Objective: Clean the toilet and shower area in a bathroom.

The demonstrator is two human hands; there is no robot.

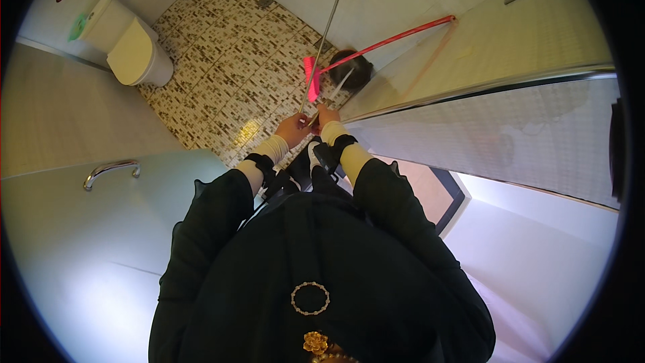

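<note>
My left hand (293, 129) is closed round the lower end of a thin metal shower hose (329, 23), which hangs down from the upper edge. Close beside it, my right hand (328, 116) is closed at the hose's end fitting; what exactly lies in its fingers is partly hidden. A pale, thin streak, which looks like water, runs from my right hand toward a dark round bucket (352, 71) on the floor. Just beyond my hands rests a pink-bristled floor brush (311, 79); its long red handle (396, 37) leans on the right wall.
A white toilet (142, 57) stands at the far left on the brown mosaic floor (215, 47). On the left is a frosted glass door with a chrome handle (111, 171). A glass panel with a metal rail (484, 92) borders my right side. A floor drain (266, 2) lies at the back.
</note>
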